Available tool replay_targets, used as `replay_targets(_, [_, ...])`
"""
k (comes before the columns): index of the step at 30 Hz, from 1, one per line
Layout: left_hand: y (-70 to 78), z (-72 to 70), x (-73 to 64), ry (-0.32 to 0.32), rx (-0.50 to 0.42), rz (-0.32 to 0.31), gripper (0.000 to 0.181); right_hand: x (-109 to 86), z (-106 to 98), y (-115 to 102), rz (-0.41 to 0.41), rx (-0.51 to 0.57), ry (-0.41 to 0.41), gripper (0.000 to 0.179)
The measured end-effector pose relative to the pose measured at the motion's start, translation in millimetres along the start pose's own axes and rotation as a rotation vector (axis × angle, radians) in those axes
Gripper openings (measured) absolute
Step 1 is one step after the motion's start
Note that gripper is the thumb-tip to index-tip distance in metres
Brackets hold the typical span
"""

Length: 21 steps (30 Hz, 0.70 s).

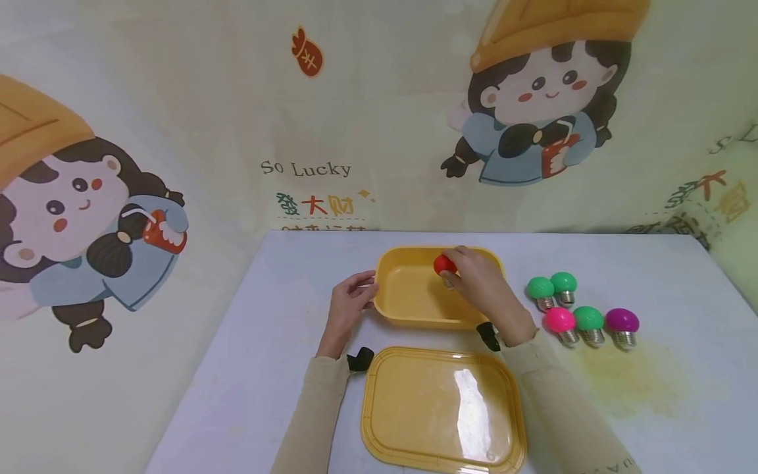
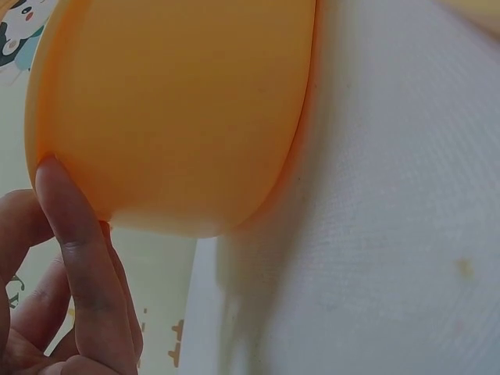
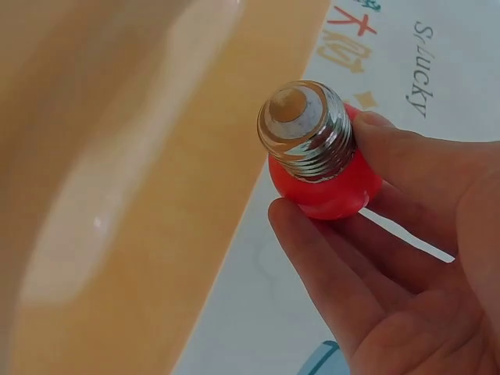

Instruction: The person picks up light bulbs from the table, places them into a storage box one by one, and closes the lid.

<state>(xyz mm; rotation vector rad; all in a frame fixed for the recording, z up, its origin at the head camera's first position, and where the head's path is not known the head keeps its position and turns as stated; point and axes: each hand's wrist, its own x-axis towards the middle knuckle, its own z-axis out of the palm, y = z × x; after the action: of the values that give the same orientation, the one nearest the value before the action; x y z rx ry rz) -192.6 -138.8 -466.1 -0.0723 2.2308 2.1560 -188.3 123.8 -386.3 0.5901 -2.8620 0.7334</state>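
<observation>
right hand: clamped on the red bulb, thumb on one side of its globe, fingers on the other.
red bulb: over the tub, near twelve o'clock from its middle; in the head view the metal base points toward six o'clock. its height above the tub's floor cannot be told.
left hand: at the tub's nine o'clock, fingers apart and loosely bent, fingertips touching the outer wall near the rim.
tub: yellow, upright on the white table.
lid: yellow, flat on the table at the tub's six o'clock, just apart from it, glare on its three o'clock half.
green pair: side by side at the tub's three o'clock.
front row: pink bulb, green bulb, purple bulb, running toward three o'clock.
stain: yellowish, at six o'clock from the purple bulb.
wall cloth: cartoon figures, at twelve o'clock behind the table.
</observation>
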Motion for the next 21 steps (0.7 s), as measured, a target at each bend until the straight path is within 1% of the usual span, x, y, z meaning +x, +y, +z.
replay_targets(5, [1.2, 0.7, -1.7, -0.008, 0.011, 0.009, 0.033, 4.8, 4, -1, 0.024, 0.0, -0.036, 0.035])
replay_targets(13, [2.6, -1.0, -1.5, -0.001, 0.008, -0.002, 0.033, 10.8, 10, -3, 0.004, 0.019, -0.057, 0.03])
replay_targets(21, [2.7, -0.7, -1.7, 0.0, 0.007, -0.008, 0.033, 13.4, 8, -7, 0.008, 0.026, -0.072, 0.03])
